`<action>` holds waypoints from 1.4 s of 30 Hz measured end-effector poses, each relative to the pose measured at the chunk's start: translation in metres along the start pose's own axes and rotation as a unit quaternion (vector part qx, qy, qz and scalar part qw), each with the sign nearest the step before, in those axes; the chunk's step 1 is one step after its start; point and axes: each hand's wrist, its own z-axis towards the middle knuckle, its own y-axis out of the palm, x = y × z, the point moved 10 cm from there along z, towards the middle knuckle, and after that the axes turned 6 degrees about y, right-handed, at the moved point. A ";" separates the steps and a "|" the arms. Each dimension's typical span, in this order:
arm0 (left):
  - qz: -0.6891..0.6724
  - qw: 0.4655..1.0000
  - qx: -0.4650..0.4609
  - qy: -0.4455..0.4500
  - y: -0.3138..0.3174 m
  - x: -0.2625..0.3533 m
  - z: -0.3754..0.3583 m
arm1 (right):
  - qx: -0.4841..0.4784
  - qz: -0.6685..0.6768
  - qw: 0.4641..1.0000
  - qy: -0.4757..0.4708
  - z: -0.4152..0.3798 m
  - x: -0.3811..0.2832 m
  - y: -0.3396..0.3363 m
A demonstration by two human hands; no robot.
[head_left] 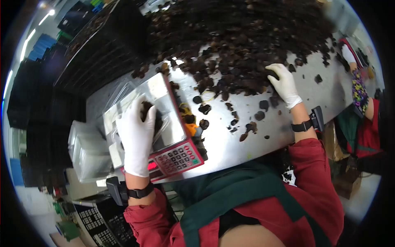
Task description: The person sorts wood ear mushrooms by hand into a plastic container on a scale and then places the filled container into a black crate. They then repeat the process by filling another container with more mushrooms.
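Note:
My left hand (138, 133), in a white glove, is curled over a clear plastic tray (163, 123) on a red scale (181, 158). Dark brown pieces that look like dried mushrooms (145, 109) show between its thumb and fingers; the fingertips are partly hidden. The scale has a keypad and a lit red display. At the near edge of a large heap of the same dark pieces (234, 49), my right hand (284, 85), also gloved, reaches with thumb and fingers apart. Nothing is visibly gripped in it.
Clear plastic trays (88, 154) stand stacked left of the scale. Loose dark pieces (259, 115) lie scattered on the metal table (230, 150). A small orange object (191, 129) sits beside the scale. Black crates (98, 53) rise at the left. Another person's sleeved arm (358, 88) is at the far right.

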 end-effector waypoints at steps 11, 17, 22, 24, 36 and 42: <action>0.021 1.000 0.009 0.003 -0.015 -0.033 -0.021 | -0.070 0.367 0.874 0.310 -0.040 0.103 -0.044; 0.134 0.984 -0.080 -0.086 -0.014 -0.053 -0.033 | -0.047 0.354 0.881 0.311 -0.018 0.120 -0.042; 0.108 0.993 -0.035 -0.029 -0.027 -0.010 -0.032 | -0.037 0.256 0.930 0.261 0.033 0.103 -0.037; 0.123 0.992 -0.013 0.021 -0.029 0.002 -0.033 | -0.007 0.051 0.998 0.046 0.062 0.070 -0.031; 0.116 0.990 0.012 0.074 -0.028 -0.001 -0.047 | -0.249 -0.214 0.929 0.170 0.048 0.079 -0.024; 0.132 0.988 0.040 0.069 -0.034 0.007 -0.051 | -0.105 -0.064 0.992 -0.026 0.008 -0.005 -0.028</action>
